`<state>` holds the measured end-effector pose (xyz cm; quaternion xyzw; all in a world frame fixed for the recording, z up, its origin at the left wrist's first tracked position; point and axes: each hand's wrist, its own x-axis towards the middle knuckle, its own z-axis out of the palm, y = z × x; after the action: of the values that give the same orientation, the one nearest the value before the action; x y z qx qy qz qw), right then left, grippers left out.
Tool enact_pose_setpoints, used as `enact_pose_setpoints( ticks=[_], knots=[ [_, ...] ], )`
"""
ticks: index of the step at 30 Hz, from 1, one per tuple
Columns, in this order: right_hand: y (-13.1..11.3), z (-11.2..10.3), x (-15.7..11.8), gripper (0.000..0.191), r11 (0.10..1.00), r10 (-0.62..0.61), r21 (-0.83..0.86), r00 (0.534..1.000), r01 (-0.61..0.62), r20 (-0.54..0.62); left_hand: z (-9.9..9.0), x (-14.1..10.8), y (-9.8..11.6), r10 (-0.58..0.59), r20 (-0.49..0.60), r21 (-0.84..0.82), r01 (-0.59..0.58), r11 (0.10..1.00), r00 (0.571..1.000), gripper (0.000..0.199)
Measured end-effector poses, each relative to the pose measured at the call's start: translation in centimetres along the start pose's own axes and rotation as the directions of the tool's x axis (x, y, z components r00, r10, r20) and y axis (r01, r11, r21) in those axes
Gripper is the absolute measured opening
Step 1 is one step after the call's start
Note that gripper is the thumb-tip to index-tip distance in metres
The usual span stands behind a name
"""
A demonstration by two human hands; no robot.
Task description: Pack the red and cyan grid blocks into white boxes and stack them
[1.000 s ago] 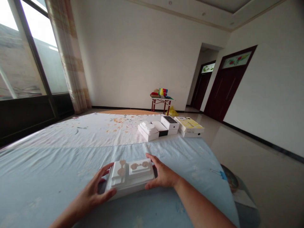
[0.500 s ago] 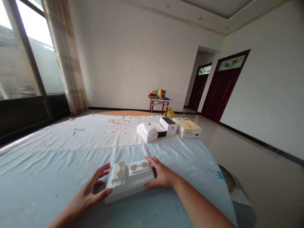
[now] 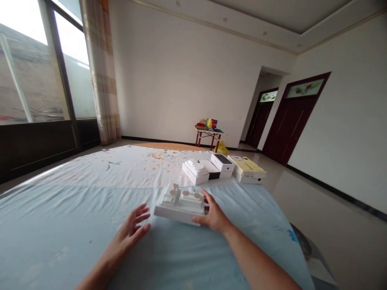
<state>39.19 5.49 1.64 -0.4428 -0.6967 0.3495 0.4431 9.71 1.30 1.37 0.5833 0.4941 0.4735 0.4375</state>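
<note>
A wide bed (image 3: 75, 209) fills the lower view, covered by a soft, faintly creased pale blue sheet that turns white with small orange and green floral print farther off. At its far right edge sit about five flat rectangular cardboard boxes (image 3: 223, 168), close together: most are white, one has a black lid, and the largest carries a yellow printed top; no writing on them can be read. Beyond the bed stands one small red-legged table (image 3: 209, 135) piled with colourful things.

Near the middle of the blue sheet is a white moulded tray (image 3: 182, 202), rectangular and rigid-looking, with shaped recesses in its top, some showing tan. Its left end is tilted up off the sheet. The right hand (image 3: 215, 215) grips the tray's right end, thumb under the near edge and fingers clamped over the far side. The left hand (image 3: 133, 227) rests flat on the sheet just left of the tray, fingers spread apart and holding nothing.
</note>
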Motion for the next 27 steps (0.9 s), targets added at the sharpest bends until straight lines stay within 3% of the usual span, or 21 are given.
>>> enact_pose_setpoints(
  ticks=[4,11,15,21,27],
  knots=[
    [0.6,1.2,3.4,0.095,0.997,0.001,-0.080,0.974,-0.019,-0.225,0.1,-0.1,0.0,0.008,0.009,0.002,-0.008,1.000,1.000,0.069],
    [0.8,4.8,8.8,0.096,0.929,0.017,-0.309,0.857,-0.204,-0.515,0.1,-0.2,-0.5,0.029,0.020,-0.005,-0.029,1.000,0.999,0.065],
    [1.1,7.0,10.3,0.094,0.879,0.065,-0.341,0.792,-0.333,-0.606,0.3,-0.3,-0.5,0.022,0.015,-0.009,-0.022,1.000,1.000,0.066],
    [1.8,8.8,11.8,0.092,0.819,0.035,-0.382,0.701,-0.429,-0.713,0.5,-0.4,-0.7,0.023,0.028,0.033,-0.024,0.999,0.999,0.061],
    [2.1,9.6,12.8,0.096,0.795,0.070,-0.368,0.675,-0.482,-0.734,0.5,-0.4,-0.5,0.020,0.021,0.057,-0.021,0.998,1.000,0.062]
  ],
)
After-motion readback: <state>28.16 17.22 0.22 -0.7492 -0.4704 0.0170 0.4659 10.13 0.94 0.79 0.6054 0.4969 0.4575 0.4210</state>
